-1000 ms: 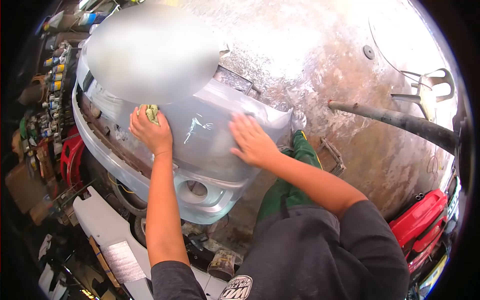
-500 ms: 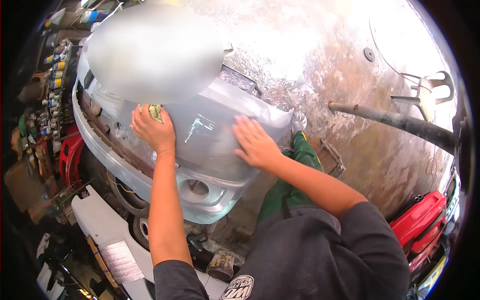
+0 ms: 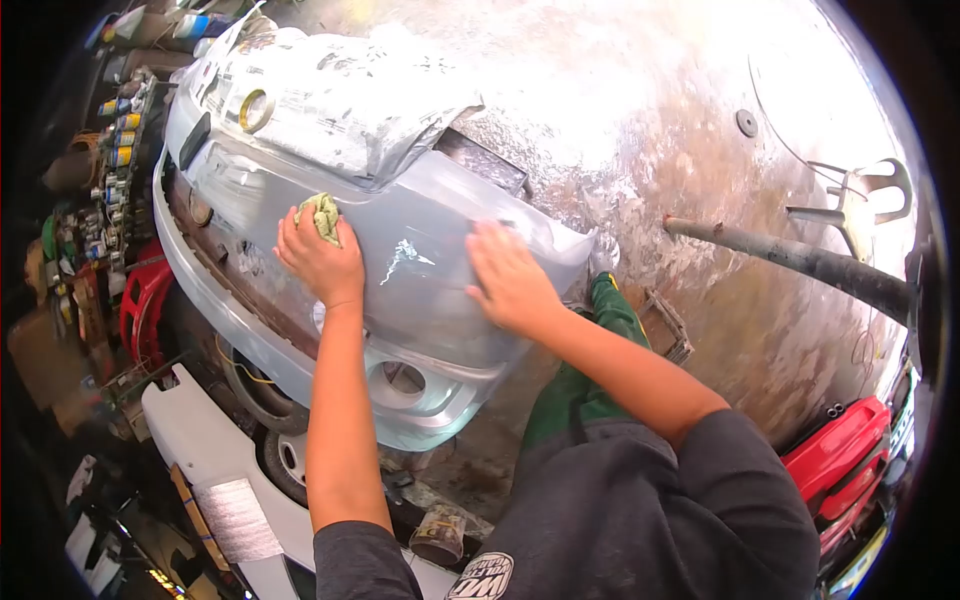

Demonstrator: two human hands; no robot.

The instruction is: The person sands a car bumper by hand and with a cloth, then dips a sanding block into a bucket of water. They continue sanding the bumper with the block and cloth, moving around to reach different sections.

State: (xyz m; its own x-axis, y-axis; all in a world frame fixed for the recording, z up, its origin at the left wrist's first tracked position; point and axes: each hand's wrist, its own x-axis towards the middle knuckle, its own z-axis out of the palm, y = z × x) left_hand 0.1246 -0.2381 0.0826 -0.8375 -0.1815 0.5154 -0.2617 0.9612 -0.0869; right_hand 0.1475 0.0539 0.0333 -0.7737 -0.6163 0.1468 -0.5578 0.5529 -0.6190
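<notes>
A grey primed car bumper (image 3: 420, 310) lies across the view in front of me. My left hand (image 3: 325, 262) rests on its middle part, fingers curled round a crumpled yellow-green cloth (image 3: 322, 217). Farther right, my right hand (image 3: 513, 283) lies flat on the bumper with fingers stretched out. Its fingertips are slightly blurred, and whether anything thin is under the palm is hidden. Between the hands a shiny white patch of glare shows on the grey surface. The round lamp opening (image 3: 397, 382) is on the near side of the bumper.
Masking paper (image 3: 330, 100) covers the bumper's far part, with a tape roll (image 3: 257, 110) on it. A metal pole (image 3: 790, 260) and a white chair (image 3: 862, 205) stand right. Red car parts (image 3: 840, 455), a white panel (image 3: 210, 440) and crowded shelves of cans (image 3: 125, 140) surround the area.
The view has shifted a little, so the bumper sits slightly lower and farther right. My left hand keeps the cloth, which shows more now. My right hand stays on nearly the same spot.
</notes>
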